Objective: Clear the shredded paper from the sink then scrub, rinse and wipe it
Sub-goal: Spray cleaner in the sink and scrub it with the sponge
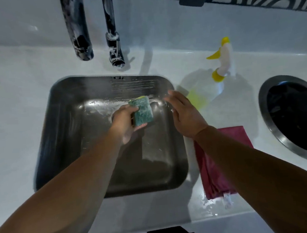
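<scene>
Near right, your cloth [214, 166] lies on the wet white counter [19, 108], likely kept for the wipe. Your left hand [125, 123] grips the sponge [143, 110] over the sink [64, 112], whose floor is soapy, ready to scrub. Your right hand [184, 114] hovers slack, holding nothing. No paper shows in the sink. Farther off stand the spray bottle [222, 61], then the taps [80, 34].

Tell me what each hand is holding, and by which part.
The left hand grips the green sponge by its left edge. The right hand holds nothing, fingers spread.
</scene>
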`<action>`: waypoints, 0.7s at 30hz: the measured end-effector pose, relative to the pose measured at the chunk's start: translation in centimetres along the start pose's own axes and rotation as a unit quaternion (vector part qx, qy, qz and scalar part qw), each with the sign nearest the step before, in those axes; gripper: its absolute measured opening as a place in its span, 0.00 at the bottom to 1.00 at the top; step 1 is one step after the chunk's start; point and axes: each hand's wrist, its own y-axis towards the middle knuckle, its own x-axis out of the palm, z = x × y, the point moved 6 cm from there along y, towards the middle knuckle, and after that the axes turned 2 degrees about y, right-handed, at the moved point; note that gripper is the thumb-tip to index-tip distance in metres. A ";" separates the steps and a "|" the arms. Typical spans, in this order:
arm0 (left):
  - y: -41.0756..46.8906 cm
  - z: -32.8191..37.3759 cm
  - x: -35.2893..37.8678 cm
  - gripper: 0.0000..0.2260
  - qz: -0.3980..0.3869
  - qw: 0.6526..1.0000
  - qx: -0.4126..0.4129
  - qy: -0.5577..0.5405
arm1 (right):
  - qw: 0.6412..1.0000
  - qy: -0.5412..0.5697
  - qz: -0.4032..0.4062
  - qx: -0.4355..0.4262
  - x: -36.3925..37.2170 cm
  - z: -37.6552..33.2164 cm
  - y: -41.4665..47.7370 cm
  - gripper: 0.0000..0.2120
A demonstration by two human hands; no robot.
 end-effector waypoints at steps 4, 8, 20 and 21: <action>2.1 -0.5 2.1 0.16 0.054 0.996 0.033 0.058 | 0.999 0.021 0.022 0.042 0.0 2.1 -0.3 0.25; 5.1 -0.8 5.0 0.14 0.048 0.998 0.037 0.018 | 0.996 0.008 0.037 0.082 -0.1 2.6 -0.2 0.24; 5.5 -3.3 11.6 0.08 -0.012 0.990 0.125 0.069 | 0.997 0.019 0.028 0.073 0.3 2.7 0.1 0.22; 4.2 -4.4 11.6 0.07 -0.042 0.988 0.125 0.077 | 0.996 0.023 0.031 0.075 0.2 2.7 0.1 0.22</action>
